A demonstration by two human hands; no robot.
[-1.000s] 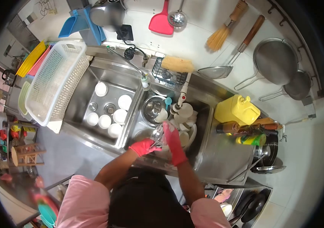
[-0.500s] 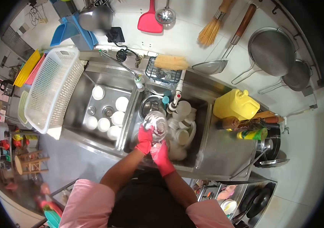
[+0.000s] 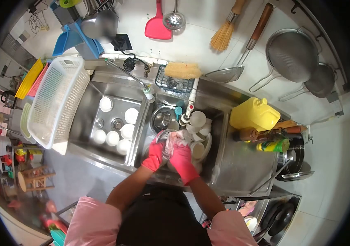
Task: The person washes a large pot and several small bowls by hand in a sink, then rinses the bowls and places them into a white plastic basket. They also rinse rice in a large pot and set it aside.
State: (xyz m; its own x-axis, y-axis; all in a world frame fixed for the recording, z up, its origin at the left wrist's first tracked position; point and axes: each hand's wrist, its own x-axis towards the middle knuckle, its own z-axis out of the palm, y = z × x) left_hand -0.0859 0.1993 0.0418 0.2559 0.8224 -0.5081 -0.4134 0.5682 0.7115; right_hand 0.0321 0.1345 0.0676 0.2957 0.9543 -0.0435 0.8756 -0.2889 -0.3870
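Both my hands wear pink-red rubber gloves and are over the right sink basin (image 3: 214, 172). A round, shiny metal bowl (image 3: 166, 137), partly hidden by suds and gloves, is gripped at its left side by my left hand (image 3: 155, 153). My right hand (image 3: 181, 156) is closed on a soapy whitish cloth (image 3: 178, 138), pressed against the bowl. Just beyond them sits a metal pot (image 3: 161, 119) with a smaller metal vessel inside. White bowls and cups (image 3: 198, 119) are piled to the right, partly behind my right hand.
Several white bowls (image 3: 112, 138) lie in the left basin. A white plastic basket (image 3: 56, 100) stands at its left. Taps (image 3: 189, 108) reach over the sink, and a wire rack (image 3: 175, 84) hangs behind. On the right counter are a yellow jug (image 3: 253, 115) and bottles.
The metal bowl has turned and dropped slightly toward me. My right hand has moved up from beneath it to its right side, and the whitish cloth now shows. The view shifted slightly.
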